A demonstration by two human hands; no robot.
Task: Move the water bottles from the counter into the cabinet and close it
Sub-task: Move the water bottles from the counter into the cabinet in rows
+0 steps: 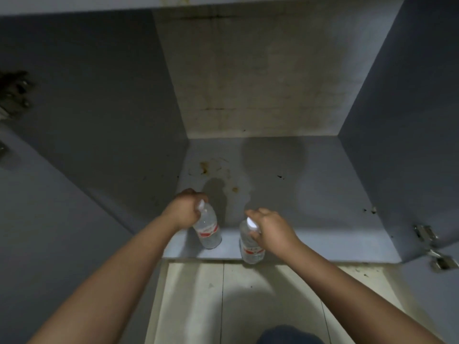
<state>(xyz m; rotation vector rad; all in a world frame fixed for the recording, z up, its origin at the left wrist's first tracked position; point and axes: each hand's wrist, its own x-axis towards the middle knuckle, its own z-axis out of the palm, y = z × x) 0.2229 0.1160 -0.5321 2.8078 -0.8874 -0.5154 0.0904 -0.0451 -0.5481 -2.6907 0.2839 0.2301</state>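
Note:
Two clear water bottles with white caps and red labels stand at the front of the open cabinet's floor (310, 209). My left hand (185, 209) grips the neck of the left bottle (208, 232), which sits inside near the left wall. My right hand (269, 227) grips the top of the right bottle (250, 249), whose base is at the very front lip of the cabinet floor. Both bottles look roughly upright.
The left cabinet door (44, 219) and the right door (422, 120) stand open, with metal hinges (432, 247) at the lower right. The cabinet floor is stained near the back left. Pale floor tiles (248, 306) lie below the cabinet.

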